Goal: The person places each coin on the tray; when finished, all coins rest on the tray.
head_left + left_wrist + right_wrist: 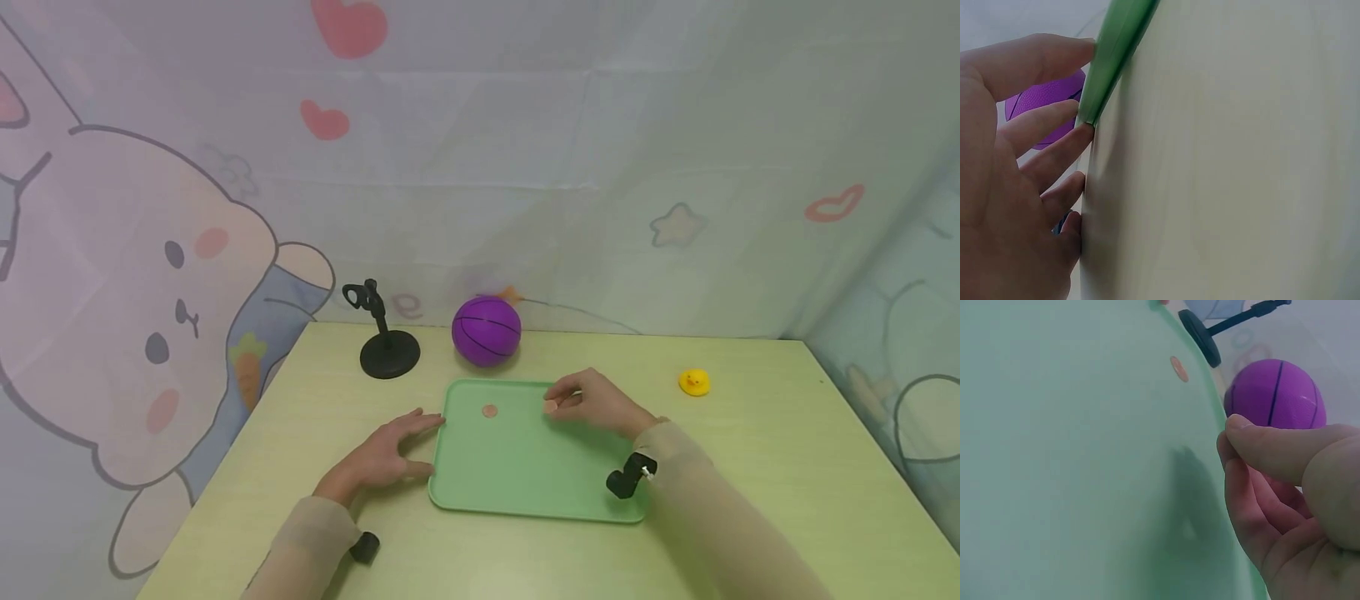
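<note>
A green tray (517, 483) lies on the table. One copper-coloured coin (490, 411) lies flat on it near the far left, and shows as a thin oval coin (1179, 369) in the right wrist view. My right hand (596, 404) is over the tray's far right part and pinches a second coin (551, 407) between thumb and fingertips. In the right wrist view that coin is hidden behind the thumb. My left hand (384, 454) rests at the tray's left side, fingers spread and fairly straight, with thumb and fingertips touching the green rim (1110, 62).
Behind the tray sits a purple ball (486, 332) with black lines. A black stand (390, 354) with a round base is to its left. A yellow rubber duck (694, 382) sits at the right on the pale table (780, 467). A printed cloth hangs behind.
</note>
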The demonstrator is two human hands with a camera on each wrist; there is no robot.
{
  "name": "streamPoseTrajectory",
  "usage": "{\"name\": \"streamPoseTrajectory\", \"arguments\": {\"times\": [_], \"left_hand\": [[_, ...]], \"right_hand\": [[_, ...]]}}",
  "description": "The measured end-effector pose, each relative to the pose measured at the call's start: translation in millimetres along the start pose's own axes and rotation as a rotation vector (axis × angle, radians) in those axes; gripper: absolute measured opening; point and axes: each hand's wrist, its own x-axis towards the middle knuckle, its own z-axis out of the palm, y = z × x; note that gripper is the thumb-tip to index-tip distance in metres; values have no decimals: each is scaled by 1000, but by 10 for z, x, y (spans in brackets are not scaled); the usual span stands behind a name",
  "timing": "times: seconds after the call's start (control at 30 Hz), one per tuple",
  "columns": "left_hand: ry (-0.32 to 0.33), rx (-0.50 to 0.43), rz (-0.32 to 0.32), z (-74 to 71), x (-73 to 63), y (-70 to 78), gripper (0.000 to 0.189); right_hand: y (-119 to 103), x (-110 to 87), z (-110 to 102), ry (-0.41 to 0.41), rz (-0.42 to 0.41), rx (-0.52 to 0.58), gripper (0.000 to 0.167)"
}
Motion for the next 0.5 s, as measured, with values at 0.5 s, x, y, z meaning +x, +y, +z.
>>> {"name": "streamPoseTrajectory", "arguments": {"times": [0.5], "left_hand": [[2, -17, -24, 21, 7, -49, 79]], "right_hand": [[-71, 234, 381, 20, -35, -199, 19]]}}
